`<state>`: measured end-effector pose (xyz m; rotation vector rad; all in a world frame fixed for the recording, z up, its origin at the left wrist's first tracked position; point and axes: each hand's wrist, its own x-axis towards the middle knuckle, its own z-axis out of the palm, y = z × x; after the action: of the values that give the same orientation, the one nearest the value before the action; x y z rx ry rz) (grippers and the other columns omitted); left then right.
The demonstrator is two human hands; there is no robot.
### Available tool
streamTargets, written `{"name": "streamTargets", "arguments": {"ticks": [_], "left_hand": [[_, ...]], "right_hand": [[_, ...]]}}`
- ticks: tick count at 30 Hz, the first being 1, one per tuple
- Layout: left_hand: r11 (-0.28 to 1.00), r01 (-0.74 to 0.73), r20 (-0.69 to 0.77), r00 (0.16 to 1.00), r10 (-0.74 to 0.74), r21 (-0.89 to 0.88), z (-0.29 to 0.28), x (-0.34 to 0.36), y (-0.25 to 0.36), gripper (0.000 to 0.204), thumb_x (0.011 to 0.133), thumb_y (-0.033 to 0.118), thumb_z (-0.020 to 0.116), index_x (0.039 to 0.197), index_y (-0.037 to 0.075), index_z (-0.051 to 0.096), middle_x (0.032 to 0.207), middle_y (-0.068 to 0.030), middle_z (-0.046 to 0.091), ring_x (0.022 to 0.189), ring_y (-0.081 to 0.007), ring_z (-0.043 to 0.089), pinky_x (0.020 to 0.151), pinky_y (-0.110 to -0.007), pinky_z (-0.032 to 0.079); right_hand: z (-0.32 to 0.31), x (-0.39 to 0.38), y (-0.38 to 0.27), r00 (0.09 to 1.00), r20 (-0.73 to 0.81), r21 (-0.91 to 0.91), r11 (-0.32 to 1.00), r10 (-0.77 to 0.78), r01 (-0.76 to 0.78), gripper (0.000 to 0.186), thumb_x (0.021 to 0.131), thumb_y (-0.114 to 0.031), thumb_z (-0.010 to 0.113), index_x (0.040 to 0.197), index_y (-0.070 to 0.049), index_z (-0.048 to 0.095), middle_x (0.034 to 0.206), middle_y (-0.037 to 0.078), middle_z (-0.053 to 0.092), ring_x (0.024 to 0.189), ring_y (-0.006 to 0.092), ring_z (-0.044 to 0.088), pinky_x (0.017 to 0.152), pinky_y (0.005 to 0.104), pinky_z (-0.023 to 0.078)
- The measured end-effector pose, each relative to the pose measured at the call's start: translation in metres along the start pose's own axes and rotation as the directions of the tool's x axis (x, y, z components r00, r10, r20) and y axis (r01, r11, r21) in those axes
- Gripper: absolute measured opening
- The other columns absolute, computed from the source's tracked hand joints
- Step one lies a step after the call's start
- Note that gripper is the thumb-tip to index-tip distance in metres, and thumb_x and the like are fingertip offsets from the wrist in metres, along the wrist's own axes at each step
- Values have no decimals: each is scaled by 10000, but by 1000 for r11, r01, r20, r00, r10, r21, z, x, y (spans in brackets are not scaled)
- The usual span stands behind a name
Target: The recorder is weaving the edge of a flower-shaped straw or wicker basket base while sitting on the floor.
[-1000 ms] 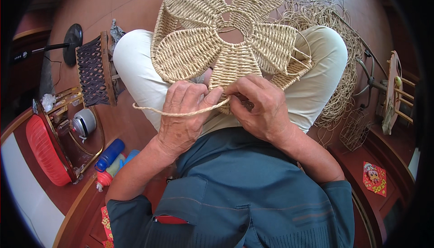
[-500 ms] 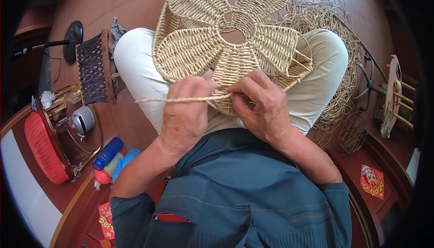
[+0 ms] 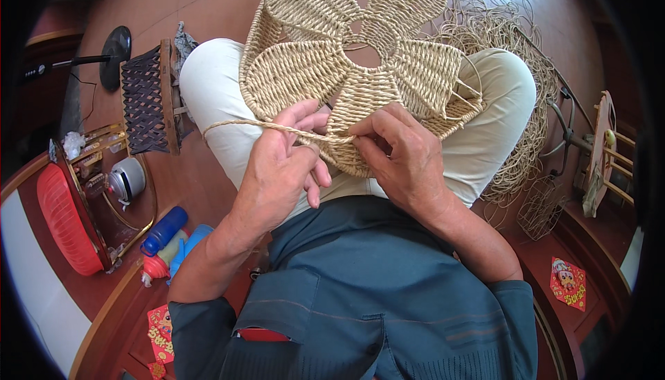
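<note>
A woven straw piece shaped like a flower (image 3: 287, 75) rests across my lap, with petals around a round central hole. Its nearest petal (image 3: 364, 103) lies between my hands. My right hand (image 3: 407, 155) pinches a twisted straw cord (image 3: 239, 123) at that petal's right part, thumb against forefinger. From the pinch the cord stretches leftward over my left hand (image 3: 276, 169), its loose end hanging past the knee. My left fingers are spread, with the cord lying across them. On the right petal, part of the frame shows bare, with thin struts (image 3: 465, 92).
A big heap of straw cord (image 3: 516, 127) lies on the floor to the right. At the left stand a dark woven stool (image 3: 147, 99), a red basket (image 3: 66, 221) and a blue bottle (image 3: 166, 231). A wooden rack (image 3: 601, 151) is at the far right.
My left hand has opened and turned, its fingers spreading under the cord. The cord's left part has risen and now curves. My right hand keeps its pinch.
</note>
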<state>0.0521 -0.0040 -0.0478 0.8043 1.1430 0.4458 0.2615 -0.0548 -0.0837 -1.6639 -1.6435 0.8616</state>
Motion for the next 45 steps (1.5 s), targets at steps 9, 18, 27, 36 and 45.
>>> {"name": "streamTargets", "arguments": {"ticks": [9, 18, 27, 36, 45], "left_hand": [[989, 74, 92, 994, -63, -126, 5, 13, -10, 766, 997, -36, 520, 1704, -117, 235, 1693, -380, 369, 753, -161, 704, 483, -252, 562], [947, 44, 185, 977, -108, 318, -1, 28, 3, 830, 971, -29, 536, 1744, -27, 233, 1442, -236, 591, 673, -121, 637, 529, -266, 515], [557, -205, 303, 949, -89, 805, -15, 39, 25, 809, 955, 100, 572, 1711, -48, 324, 1611, -314, 531, 1484, -390, 578, 1231, -417, 465], [696, 67, 178, 946, -273, 715, -7, 32, 24, 793, 961, 0, 544, 1724, -21, 329, 1634, -340, 505, 929, -244, 786, 804, -352, 642], [941, 125, 102, 981, -165, 315, -1, 27, 10, 832, 978, -5, 529, 1772, 47, 285, 1385, -267, 626, 585, -86, 575, 456, -269, 442]], "right_hand": [[0, 4, -4, 997, 71, -36, 999, 35, -33, 50, 973, -148, 753, 1006, -112, 765, 960, 88, 704, 847, 336, 750, 725, 479, 585], [-2, 6, -7, 991, 126, -33, 998, 51, -47, 66, 981, -161, 738, 1034, -121, 742, 977, 110, 688, 860, 369, 739, 744, 518, 576], [2, 3, -3, 997, 69, -29, 999, 25, -23, 143, 938, -145, 806, 1058, -102, 743, 930, 80, 676, 779, 287, 725, 698, 440, 570], [7, 2, 2, 999, 41, -34, 999, -22, 24, 98, 954, -137, 766, 1042, -123, 727, 945, 91, 693, 790, 324, 731, 694, 468, 582], [7, 1, 2, 999, 42, -55, 998, -20, 22, 124, 936, -131, 793, 1039, -109, 728, 941, 76, 689, 784, 283, 729, 688, 437, 572]]}}
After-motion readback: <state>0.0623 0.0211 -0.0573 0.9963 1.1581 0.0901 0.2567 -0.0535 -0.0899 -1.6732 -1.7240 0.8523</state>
